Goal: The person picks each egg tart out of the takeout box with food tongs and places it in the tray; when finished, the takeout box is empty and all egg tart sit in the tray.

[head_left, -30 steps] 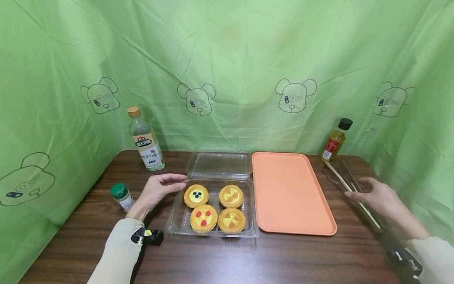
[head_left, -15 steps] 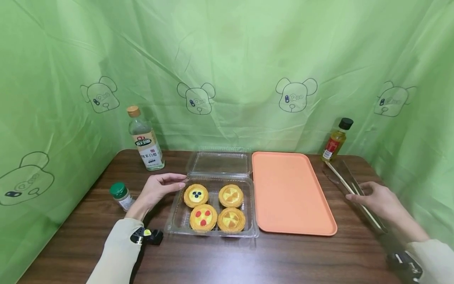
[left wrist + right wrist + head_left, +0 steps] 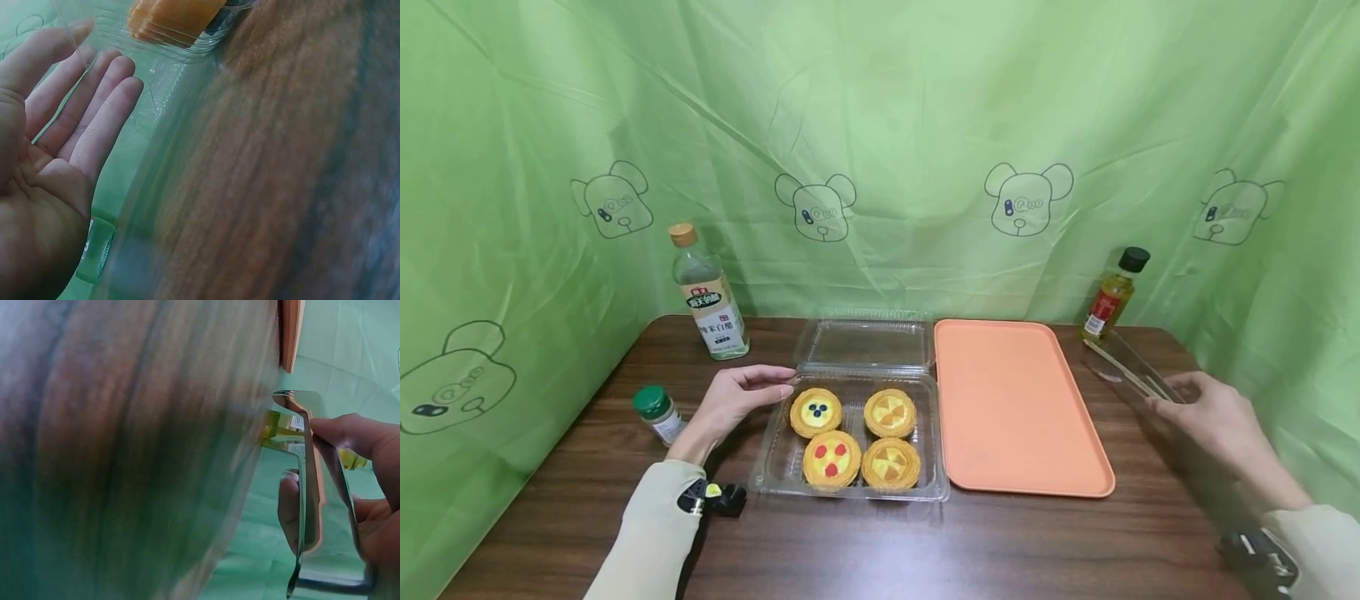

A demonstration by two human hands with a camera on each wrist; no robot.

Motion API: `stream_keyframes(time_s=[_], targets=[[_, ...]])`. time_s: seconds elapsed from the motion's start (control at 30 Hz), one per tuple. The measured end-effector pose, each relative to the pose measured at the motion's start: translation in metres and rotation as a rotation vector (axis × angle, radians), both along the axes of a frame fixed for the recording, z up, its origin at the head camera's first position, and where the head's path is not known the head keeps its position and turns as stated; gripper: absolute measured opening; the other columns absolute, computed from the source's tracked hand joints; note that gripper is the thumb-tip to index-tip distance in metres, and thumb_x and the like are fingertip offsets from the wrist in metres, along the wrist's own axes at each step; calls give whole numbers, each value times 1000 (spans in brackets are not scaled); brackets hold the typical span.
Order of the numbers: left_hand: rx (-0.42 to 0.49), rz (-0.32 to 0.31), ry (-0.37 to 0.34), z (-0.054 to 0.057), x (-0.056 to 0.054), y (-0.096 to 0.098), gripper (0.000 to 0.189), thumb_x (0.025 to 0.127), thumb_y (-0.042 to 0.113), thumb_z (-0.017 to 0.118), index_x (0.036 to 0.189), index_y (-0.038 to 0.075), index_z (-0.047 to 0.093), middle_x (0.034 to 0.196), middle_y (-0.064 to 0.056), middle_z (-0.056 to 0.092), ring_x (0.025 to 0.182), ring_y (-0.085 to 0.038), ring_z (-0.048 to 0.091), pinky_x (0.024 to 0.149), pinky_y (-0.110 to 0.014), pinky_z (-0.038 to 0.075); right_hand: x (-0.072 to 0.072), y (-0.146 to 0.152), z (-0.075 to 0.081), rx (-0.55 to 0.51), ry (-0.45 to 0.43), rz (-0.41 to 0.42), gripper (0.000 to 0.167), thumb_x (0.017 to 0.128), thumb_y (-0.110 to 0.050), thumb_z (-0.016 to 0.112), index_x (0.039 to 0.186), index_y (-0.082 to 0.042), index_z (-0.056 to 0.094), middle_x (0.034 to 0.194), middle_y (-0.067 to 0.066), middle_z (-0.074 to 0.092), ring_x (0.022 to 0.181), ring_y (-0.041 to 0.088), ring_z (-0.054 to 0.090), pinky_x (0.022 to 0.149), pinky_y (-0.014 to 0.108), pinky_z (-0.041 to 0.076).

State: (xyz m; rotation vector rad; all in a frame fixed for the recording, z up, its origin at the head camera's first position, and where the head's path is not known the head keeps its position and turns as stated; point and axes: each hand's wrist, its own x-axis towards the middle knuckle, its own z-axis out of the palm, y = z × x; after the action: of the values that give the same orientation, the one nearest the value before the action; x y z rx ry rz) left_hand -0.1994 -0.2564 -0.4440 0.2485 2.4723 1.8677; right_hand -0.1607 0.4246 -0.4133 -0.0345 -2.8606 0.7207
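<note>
In the head view, my left hand (image 3: 737,402) pinches the left rim of an open clear plastic container (image 3: 852,392) between thumb and fingers. Its fingers are nearly straight in the left wrist view. Inside sit several tarts: one with blueberries (image 3: 816,413), one with red pieces (image 3: 832,460), and others with orange wedges (image 3: 891,464). At the right, my right hand (image 3: 1213,417) holds a pair of metal tongs (image 3: 1123,367), thumb on one arm and fingers on the other. The right wrist view shows the tongs (image 3: 312,487) with their arms apart and nothing between the tips.
An orange tray (image 3: 1018,408) lies right of the container. A bottle with a black cap (image 3: 1108,296) stands behind the tongs. On the left are a vinegar bottle (image 3: 709,304) and a green-capped jar (image 3: 658,415). Green cloth (image 3: 895,167) hangs around the table.
The right hand has gripped the tongs and raised their near end off the table, shifting slightly right and up. The left hand and the container have stayed put.
</note>
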Motion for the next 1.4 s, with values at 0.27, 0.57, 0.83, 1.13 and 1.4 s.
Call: stream_keyframes(time_s=[0.27, 0.57, 0.83, 1.13, 1.4], targets=[[5, -7, 3, 1, -1, 0, 42, 92, 23, 87, 126, 2, 76, 123, -13, 76, 106, -13, 74, 89, -27, 59, 3, -16, 17, 23, 54, 4, 60, 98, -42, 77, 131, 6, 63, 114, 36, 68, 95, 51, 64, 66, 49, 49], [6, -4, 1, -1, 0, 0, 41, 92, 23, 87, 125, 2, 77, 121, -12, 77, 105, -15, 75, 89, -27, 59, 13, -54, 46, -12, 55, 57, 57, 98, -46, 77, 132, -2, 66, 112, 26, 72, 99, 42, 64, 70, 46, 47], [-9, -1, 9, -1, -2, 2, 41, 90, 25, 89, 124, 5, 78, 119, -7, 78, 107, -16, 74, 90, -27, 58, 20, -87, 65, -18, 44, 128, 50, 98, -43, 79, 131, -6, 68, 90, 6, 71, 76, 24, 56, 61, 33, 42], [-12, 10, 4, -1, 1, 1, 41, 91, 25, 88, 124, 4, 78, 119, -9, 78, 106, -15, 74, 89, -26, 58, 28, -123, 78, -48, 54, 232, 40, 94, -38, 84, 124, -13, 74, 87, 0, 71, 70, 14, 57, 59, 30, 43], [-36, 15, 16, -2, 0, -1, 42, 91, 28, 88, 125, 6, 78, 120, -7, 78, 108, -15, 73, 91, -26, 56, 30, -152, 87, -94, 6, 321, 40, 95, -37, 83, 123, -10, 74, 96, 0, 74, 79, 14, 65, 64, 28, 51]])
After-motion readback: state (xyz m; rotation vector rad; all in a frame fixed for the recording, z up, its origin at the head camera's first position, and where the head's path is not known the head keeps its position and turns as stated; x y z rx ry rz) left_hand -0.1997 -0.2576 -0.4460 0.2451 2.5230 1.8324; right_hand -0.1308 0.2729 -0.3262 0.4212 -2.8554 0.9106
